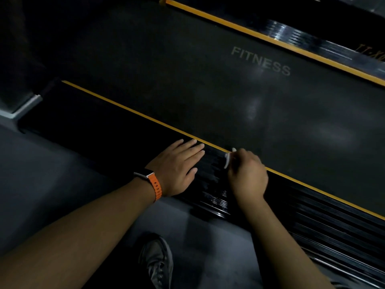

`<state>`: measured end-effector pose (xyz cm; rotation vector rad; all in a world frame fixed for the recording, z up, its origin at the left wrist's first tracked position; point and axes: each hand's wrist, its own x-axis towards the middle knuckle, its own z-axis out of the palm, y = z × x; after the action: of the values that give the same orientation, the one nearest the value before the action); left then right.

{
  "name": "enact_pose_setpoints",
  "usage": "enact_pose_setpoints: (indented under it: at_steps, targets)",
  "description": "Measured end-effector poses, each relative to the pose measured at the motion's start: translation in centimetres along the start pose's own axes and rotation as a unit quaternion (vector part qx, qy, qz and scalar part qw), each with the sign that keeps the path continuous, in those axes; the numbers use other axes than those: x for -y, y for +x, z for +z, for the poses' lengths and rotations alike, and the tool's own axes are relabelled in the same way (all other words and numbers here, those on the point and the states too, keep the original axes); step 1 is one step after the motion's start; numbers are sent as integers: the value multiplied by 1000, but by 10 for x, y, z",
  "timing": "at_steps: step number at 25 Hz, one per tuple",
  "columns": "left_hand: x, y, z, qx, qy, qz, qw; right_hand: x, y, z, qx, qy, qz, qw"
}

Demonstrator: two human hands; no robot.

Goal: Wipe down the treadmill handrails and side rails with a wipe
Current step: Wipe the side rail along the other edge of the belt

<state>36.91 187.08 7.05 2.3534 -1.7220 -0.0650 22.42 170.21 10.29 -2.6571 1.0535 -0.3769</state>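
Head view: right hand grips, seemingly, a small white wipe on the black ribbed side rail; the flat, straight-fingered left hand could block its path.

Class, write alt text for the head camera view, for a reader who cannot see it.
A person's right hand grips a white wipe on a treadmill's near side rail, while the left hand, wearing an orange-strapped watch, rests flat on the same rail. The dark belt beyond reads FITNESS.
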Motion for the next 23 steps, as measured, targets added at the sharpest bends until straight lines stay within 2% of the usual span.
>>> enact_pose_setpoints:
  at_steps: [2,5,6,8,10,12,17,23]
  targets:
    - [-1,1,-1,-2,-4,-2,1000,-6,2,-4,7,-18,-2,1000]
    - [-1,0,-2,-1,-4,0,1000,-53,-12,-29,-11,-32,109,993]
    - [-1,0,-2,0,-4,0,1000,-58,-13,-30,-12,-39,121,992]
    - [0,0,-2,1,-2,2,1000,-36,-3,-17,-10,-20,87,996]
    - [0,0,-1,4,1,2,1000,1,8,4,-6,-1,14,1000]
    - [0,0,-1,6,-1,-1,1000,11,10,10,-14,-17,-24,999]
    - [0,-1,-2,7,-21,-3,1000,-38,-9,-17,-24,-61,50,997]
    - [15,-1,-7,-12,-104,-14,994,59,24,33,8,-20,-105,994]
